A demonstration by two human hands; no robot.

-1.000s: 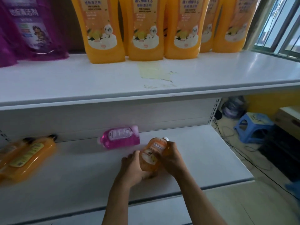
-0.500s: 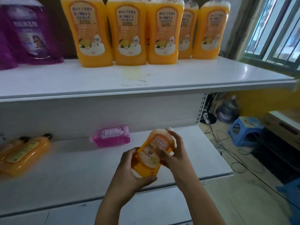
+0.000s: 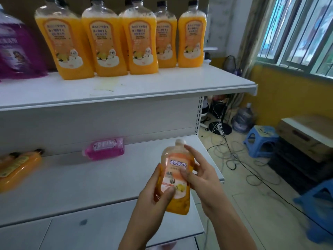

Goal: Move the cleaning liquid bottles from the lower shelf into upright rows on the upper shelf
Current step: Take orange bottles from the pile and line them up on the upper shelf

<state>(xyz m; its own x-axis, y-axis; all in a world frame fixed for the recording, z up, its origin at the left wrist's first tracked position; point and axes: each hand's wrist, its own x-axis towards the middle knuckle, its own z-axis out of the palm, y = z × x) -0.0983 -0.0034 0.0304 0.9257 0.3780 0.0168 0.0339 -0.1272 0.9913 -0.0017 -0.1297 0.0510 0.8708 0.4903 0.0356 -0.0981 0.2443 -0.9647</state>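
Observation:
A small orange pouch of cleaning liquid with a white cap is held upright in front of the lower shelf. My left hand grips its lower left side with the thumb on the label. My right hand holds its right side, fingers curled round it. A pink pouch lies flat at the back of the lower shelf. Orange bottles lie on their sides at the far left. On the upper shelf several tall orange bottles stand upright in rows.
A purple refill bag stands at the upper shelf's left end. A yellowish stain marks that shelf in front of the bottles. To the right, the floor holds cables, blue stools, a water jug and a box.
Both hands have lifted the orange pouch off the lower shelf and turned it upright, closer to me. The view has tilted up, showing the bottle tops.

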